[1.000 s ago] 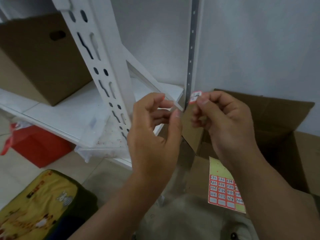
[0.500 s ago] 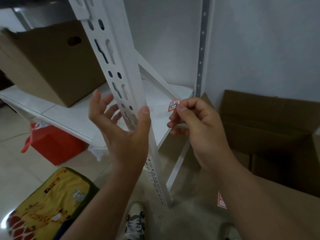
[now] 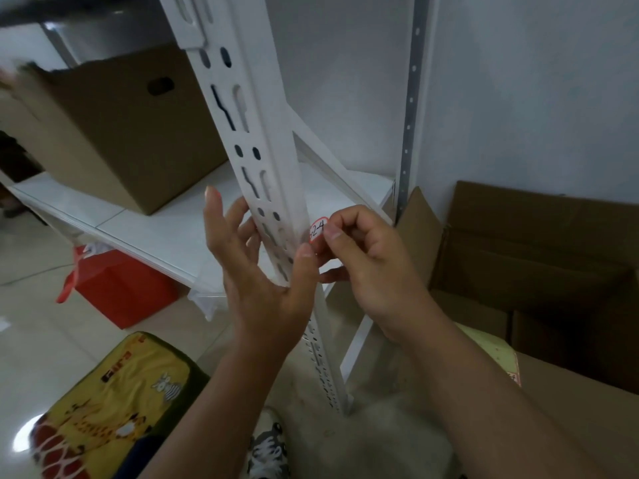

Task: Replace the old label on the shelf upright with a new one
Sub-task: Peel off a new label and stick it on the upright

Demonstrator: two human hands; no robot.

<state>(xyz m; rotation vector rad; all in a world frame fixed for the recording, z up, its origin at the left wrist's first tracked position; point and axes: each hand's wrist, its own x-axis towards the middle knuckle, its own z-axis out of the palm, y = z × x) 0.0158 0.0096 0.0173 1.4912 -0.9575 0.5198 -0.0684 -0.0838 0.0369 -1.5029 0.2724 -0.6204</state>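
Head view: label held at the edge of the upright

The right hand (image 3: pixel 366 257) pinches a small red-edged label (image 3: pixel 318 229) between thumb and forefinger, the other fingers curled under. The label sticks out to the left of the fingertips, its handwritten face (it reads "2-4") turned toward the camera, and its left edge sits at the right-hand edge of the white slotted upright (image 3: pixel 262 174); whether it already touches the metal cannot be told.

The left hand (image 3: pixel 262 285) cups the upright from the near side just below the label, fingers straight and spread behind the left side of the post, thumb pressed against its right edge right under the label. It grasps nothing else.

A brown cardboard box (image 3: pixel 114 133) stands on the white shelf (image 3: pixel 166 233) to the left of the upright. An open cardboard box (image 3: pixel 539 257) lies to the right. A red box (image 3: pixel 121 288) sits on the floor beneath the shelf, and a yellow cushion (image 3: pixel 114 402) lies nearer the camera.
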